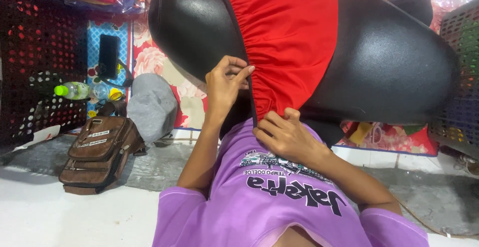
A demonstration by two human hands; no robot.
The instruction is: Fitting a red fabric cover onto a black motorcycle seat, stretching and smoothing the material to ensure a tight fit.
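the thin red stretch-fabric cover (287, 37) sits stretched over the black textured padded seat (389, 57) resting against the person's chest. left hand (224, 85) and right hand (284, 132) both pinch its gathered elastic hem. it looks soft, light and springy; that hem seems the firmest hold.

Person in a purple short-sleeved T-shirt, arms bare

The T-shirt (279, 202) fills the 6 o'clock part of the view, with loose sleeves at 7 and 5 o'clock; across the chest runs dark, bold printed lettering under a small teal-and-white picture. The left hand (224, 85) at 11 o'clock and right hand (284, 135) near centre wear no rings, watch or gloves
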